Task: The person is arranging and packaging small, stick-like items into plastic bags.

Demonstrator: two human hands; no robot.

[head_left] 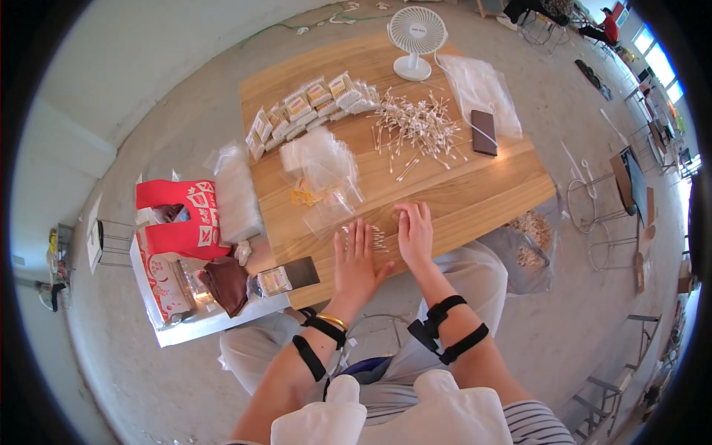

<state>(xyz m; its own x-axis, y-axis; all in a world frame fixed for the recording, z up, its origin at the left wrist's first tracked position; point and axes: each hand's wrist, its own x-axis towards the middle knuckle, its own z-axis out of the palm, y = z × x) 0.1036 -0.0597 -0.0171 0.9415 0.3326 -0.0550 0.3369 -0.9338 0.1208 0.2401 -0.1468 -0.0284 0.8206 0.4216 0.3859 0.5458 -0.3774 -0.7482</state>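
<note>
Both hands lie flat and open on the table [475,200] at 6 o'clock, the left hand [356,259] and right hand [415,231] pressing a few swabs [377,237] between them, gripping nothing. A row of filled packs [311,104] sits at 11 o'clock, so a good share looks done. A large loose swab pile [419,126] at 1 o'clock and a stack of empty bags [322,167] at centre suggest plenty is left.

Swab pile [417,127] behind hands, on table [482,194]
</note>
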